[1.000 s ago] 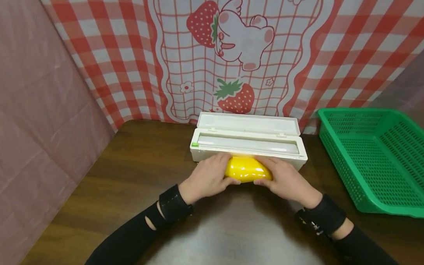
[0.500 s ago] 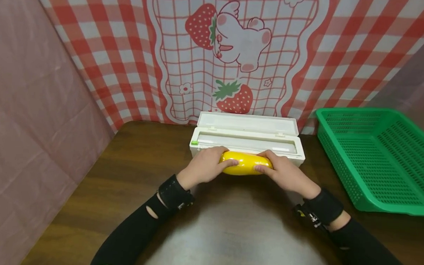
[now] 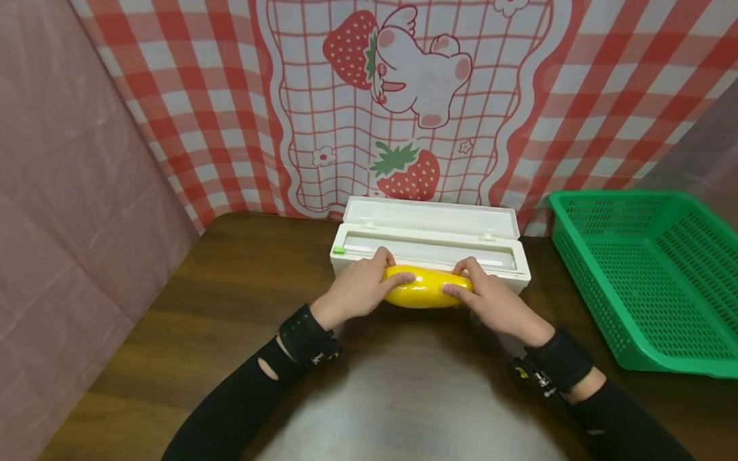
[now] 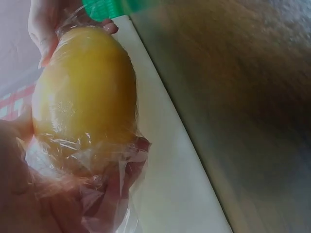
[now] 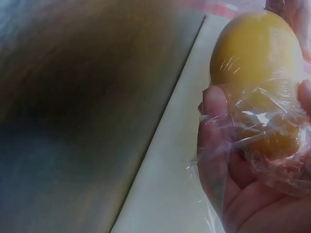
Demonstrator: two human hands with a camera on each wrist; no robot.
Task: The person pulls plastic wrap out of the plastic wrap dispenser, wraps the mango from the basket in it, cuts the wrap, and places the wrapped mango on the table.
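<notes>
A glossy yellow mango (image 3: 423, 297) wears clear cling film (image 4: 77, 150), crumpled and loose at its ends in both wrist views. My left hand (image 3: 357, 288) grips its left end, thumb on the near side and fingers on the far side. At the other end my right hand (image 3: 497, 299) holds it the same way. Loose film also lies over fingers of my right hand (image 5: 248, 189) in the right wrist view. Just behind the fruit stands a white cling film dispenser (image 3: 520, 263), its lid (image 3: 430, 216) raised and a green slide cutter (image 3: 339, 250) at its left end.
A green plastic basket (image 3: 592, 292) stands on the right of the dark wooden table (image 3: 220, 293). Behind the table hangs a red and white checked cloth (image 3: 215, 83). Pink fabric (image 3: 59, 199) covers the left side.
Both thumbs have moved up onto the mango's near face, and it has turned and shifted slightly left. My index fingers now bend up behind it. The dispenser and basket have stayed put.
</notes>
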